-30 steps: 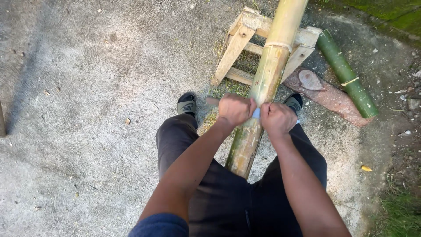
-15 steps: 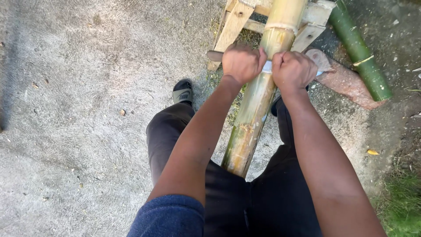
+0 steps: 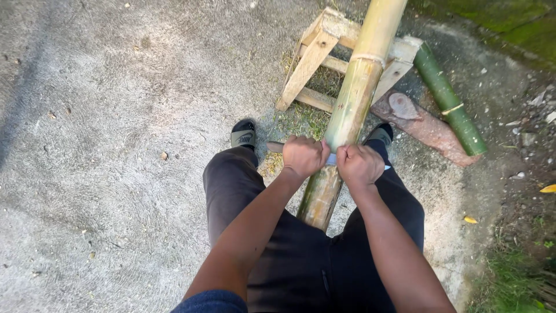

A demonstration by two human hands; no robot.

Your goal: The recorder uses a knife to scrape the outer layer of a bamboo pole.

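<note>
I look down on a concrete floor [image 3: 104, 162], grey and rough, with a grass strip along its right edge. The biggest thing on it is the pole [image 3: 353, 110], a long yellow-green bamboo that runs from between my knees up over a wooden stand [image 3: 315, 64] near the floor's top edge. Its near end sits low between my legs; its far end leaves the view at the top.

My left hand [image 3: 303, 156] and right hand [image 3: 359, 164] are both closed into fists, one on each side of the pole, gripping the two ends of a blade [image 3: 275, 146] laid across the bamboo. The blade's tip shows to the left of the left fist; between the fists a pale strip touches the pole's skin.

I judge the step in hand to be scraping or shaving the pole's surface with a two-handed draw. The next stroke would call for even pressure from both fists and the blade kept square to the pole, which has only the stand to steady it.

Just right of the stand lie a log [image 3: 425, 127] and a short green bamboo [image 3: 449, 98], clear of the stroke. My sandals [image 3: 244, 134] flank the pole; nearest the blade's path are my knees and thighs.
</note>
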